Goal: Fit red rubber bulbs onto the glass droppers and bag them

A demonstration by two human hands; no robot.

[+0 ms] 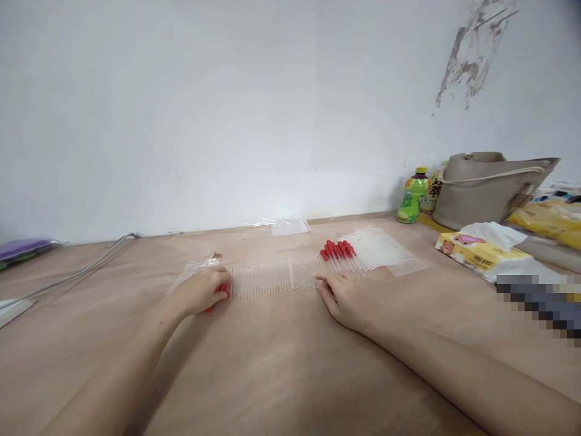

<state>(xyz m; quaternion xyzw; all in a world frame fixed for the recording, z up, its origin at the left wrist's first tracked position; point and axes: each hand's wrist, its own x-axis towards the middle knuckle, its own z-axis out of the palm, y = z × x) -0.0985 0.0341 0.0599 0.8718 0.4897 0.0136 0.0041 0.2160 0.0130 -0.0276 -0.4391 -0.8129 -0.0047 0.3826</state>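
A row of thin clear glass dropper tubes [263,280] lies side by side on the brown table covering. At the row's left end, my left hand [206,289] has its fingers curled around red rubber bulbs [223,289]; how many is hidden. My right hand [340,298] is closed at the row's right end, thumb and fingers pinching what looks like one slim glass tube [309,274], tilted over the others. Just beyond that hand, several droppers with red bulbs [338,249] are grouped together, their glass ends pointing toward me.
Clear plastic bags [379,247] lie right of the droppers, another bag [290,227] by the wall. Farther right are a green bottle [413,197], a yellow tissue pack [483,251] and a beige bag [481,188]. A grey cable [91,266] crosses the left side.
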